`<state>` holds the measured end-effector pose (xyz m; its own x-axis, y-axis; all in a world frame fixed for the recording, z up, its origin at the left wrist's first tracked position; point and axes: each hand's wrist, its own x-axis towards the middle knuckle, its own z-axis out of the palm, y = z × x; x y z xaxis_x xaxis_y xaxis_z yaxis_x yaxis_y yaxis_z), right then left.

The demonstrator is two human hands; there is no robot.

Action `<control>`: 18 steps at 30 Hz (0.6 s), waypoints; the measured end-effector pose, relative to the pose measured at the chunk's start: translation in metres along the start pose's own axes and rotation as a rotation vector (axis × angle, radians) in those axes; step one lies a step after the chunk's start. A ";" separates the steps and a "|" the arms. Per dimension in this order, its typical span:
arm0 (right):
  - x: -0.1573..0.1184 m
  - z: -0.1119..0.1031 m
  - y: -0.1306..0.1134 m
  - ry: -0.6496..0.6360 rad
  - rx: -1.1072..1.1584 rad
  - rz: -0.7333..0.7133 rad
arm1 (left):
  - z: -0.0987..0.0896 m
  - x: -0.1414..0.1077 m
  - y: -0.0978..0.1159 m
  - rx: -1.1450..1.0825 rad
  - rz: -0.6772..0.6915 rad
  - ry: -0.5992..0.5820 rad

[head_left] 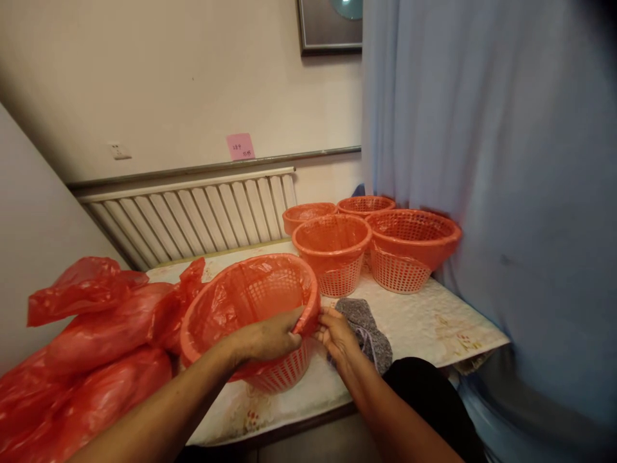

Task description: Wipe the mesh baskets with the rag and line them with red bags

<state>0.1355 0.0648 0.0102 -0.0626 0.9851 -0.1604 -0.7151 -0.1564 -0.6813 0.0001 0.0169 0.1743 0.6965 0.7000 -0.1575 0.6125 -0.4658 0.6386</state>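
Observation:
A plastic basket [284,376] with lattice sides stands on the table before me, lined with a red plastic bag [231,299] folded over its rim. My left hand [272,337] reaches across the opening and grips the bag-covered rim on the near right side, fingers inside and thumb on top. Just outside that same rim, my right hand [336,333] pinches the bag's overhanging edge; its fingertips are partly hidden. A grey knitted cloth item [366,328] lies beside and partly behind my right hand.
Several similar baskets [340,273] with red liners stand at the back right, near a blue curtain [434,116]. Full red plastic bags [110,334] are heaped at the left. Behind the table [419,328] are a white radiator [202,215] and a wall.

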 end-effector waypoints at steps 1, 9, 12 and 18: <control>0.002 -0.002 0.001 0.017 0.010 -0.003 | 0.000 -0.002 0.001 -0.002 0.005 -0.014; 0.012 -0.015 -0.009 0.050 0.166 -0.043 | 0.002 -0.012 0.004 0.020 0.031 -0.042; 0.009 -0.010 -0.019 -0.073 0.175 -0.127 | 0.002 -0.012 0.005 0.032 0.028 -0.070; 0.015 -0.008 0.000 -0.123 0.065 -0.106 | 0.001 -0.013 0.008 0.057 0.024 -0.094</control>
<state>0.1403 0.0788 0.0025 -0.0657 0.9978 0.0011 -0.7658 -0.0497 -0.6412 -0.0042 0.0035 0.1810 0.7415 0.6360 -0.2139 0.6136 -0.5137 0.5997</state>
